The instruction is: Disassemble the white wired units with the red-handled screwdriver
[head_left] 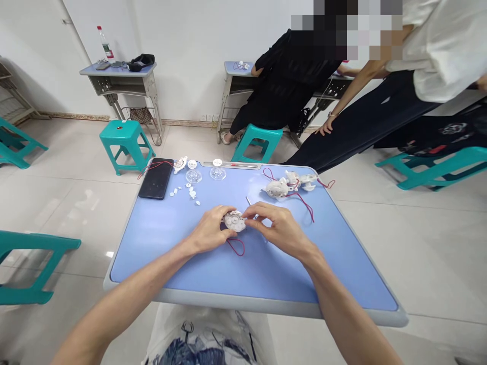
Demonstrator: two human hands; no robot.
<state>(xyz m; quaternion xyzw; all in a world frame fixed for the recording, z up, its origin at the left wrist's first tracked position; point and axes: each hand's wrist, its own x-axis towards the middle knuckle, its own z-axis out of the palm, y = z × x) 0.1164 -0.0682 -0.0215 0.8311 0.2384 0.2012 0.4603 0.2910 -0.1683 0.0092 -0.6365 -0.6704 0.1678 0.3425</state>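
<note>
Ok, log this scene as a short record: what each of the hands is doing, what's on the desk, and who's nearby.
left hand: left hand grips white plastic part
right hand: right hand pinches the same part
near hands: red wire loop, thin metal rod
surface: blue desk
also on desk: black phone, two clear plastic domes, small white pieces, white assembly with red wire
nearby: seated person in black, standing person in white shirt
</note>
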